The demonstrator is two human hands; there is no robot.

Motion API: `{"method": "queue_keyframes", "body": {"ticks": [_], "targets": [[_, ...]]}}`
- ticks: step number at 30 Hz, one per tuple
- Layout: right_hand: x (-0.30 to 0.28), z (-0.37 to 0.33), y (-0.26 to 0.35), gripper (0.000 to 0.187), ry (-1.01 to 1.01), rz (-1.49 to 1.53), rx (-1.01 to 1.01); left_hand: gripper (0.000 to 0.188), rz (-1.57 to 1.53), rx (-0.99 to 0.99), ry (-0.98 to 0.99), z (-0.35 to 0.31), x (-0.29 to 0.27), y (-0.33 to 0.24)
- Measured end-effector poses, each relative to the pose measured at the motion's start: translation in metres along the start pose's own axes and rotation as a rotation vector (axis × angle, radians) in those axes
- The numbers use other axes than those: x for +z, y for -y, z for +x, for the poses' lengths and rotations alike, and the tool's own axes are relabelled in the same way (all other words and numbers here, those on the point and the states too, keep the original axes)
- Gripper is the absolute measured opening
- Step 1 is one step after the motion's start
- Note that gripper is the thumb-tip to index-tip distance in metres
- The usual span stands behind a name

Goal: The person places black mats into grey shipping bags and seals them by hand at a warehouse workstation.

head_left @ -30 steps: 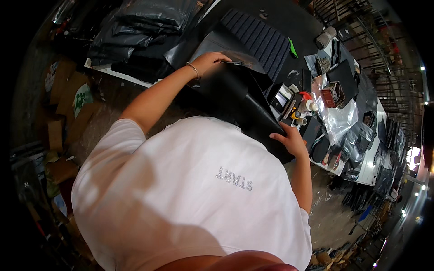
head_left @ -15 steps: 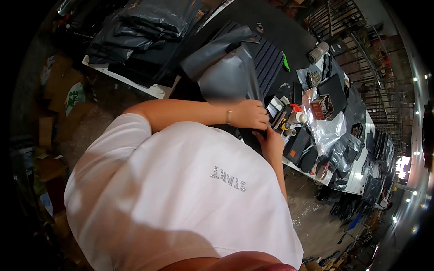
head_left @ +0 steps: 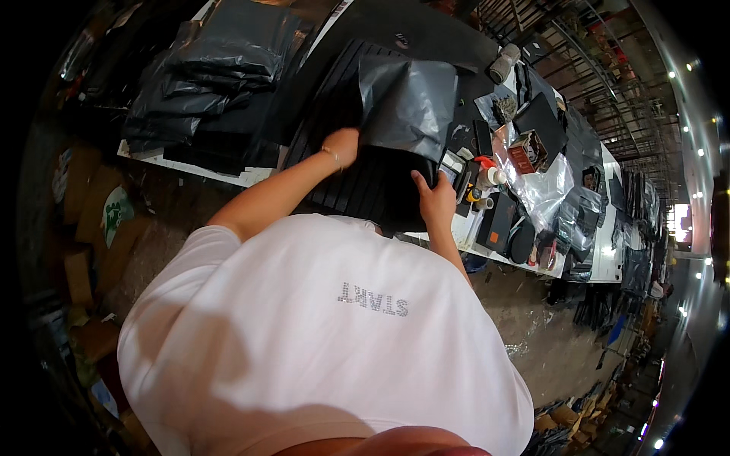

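Note:
A dark grey plastic bag [head_left: 411,99] lies across the black worktop in front of me, its surface creased and shiny. Its near edge overlaps a flat black piece [head_left: 399,178] whose kind I cannot make out. At the bag's left edge, my left hand [head_left: 344,147] is closed on the plastic, its fingers slightly blurred. My right hand [head_left: 437,201] pinches the upright edge of the black piece just below the bag's near right corner, thumb on the near side. Beneath and to the left runs a ribbed black mat [head_left: 323,99].
Stacked dark plastic bags [head_left: 220,64] stand on the table at the left. Clutter fills the right side: a red open box [head_left: 527,152], small bottles [head_left: 490,178], clear plastic [head_left: 547,190], a black box [head_left: 498,220] and a grey roll [head_left: 504,62]. Cardboard [head_left: 95,197] lies on the floor at left.
The hands, earlier together by the right-hand clutter, are now apart; the left has moved left to the bag's edge. The bag has opened out flatter and shifted right, exposing more ribbed mat.

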State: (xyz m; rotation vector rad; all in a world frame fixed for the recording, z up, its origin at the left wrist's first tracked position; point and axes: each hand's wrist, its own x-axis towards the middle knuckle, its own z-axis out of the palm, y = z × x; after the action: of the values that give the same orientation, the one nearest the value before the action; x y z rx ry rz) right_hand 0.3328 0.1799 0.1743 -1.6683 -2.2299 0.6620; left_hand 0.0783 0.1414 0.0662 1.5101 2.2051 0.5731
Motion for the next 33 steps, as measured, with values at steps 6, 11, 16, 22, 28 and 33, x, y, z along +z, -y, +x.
{"method": "queue_keyframes", "body": {"ticks": [6, 11, 16, 22, 28, 33], "targets": [[0.093, 0.033, -0.102, 0.026, 0.404, 1.285, 0.542, 0.03, -0.164, -0.25, -0.076, -0.032, 0.011, 0.091], [0.097, 0.039, -0.084, 0.036, 0.238, 0.631, 0.306, 0.033, -0.398, -0.146, 0.012, -0.033, 0.015, 0.143], [0.113, 0.072, -0.079, 0.025, 0.028, -0.19, 0.053, 0.034, -0.288, -0.142, -0.027, -0.035, 0.012, 0.135], [0.095, 0.054, -0.125, 0.022, 0.886, -0.608, -0.543, 0.021, -0.04, -0.018, 0.146, -0.111, -0.017, 0.108], [0.088, 0.041, -0.159, 0.018, 1.005, -0.346, -0.631, 0.023, 0.264, 0.341, 0.762, -0.098, -0.058, 0.069], [0.074, 0.084, -0.104, 0.025, 0.098, -0.27, -0.198, 0.027, -0.123, 0.071, 0.007, -0.009, -0.037, 0.085]]}}
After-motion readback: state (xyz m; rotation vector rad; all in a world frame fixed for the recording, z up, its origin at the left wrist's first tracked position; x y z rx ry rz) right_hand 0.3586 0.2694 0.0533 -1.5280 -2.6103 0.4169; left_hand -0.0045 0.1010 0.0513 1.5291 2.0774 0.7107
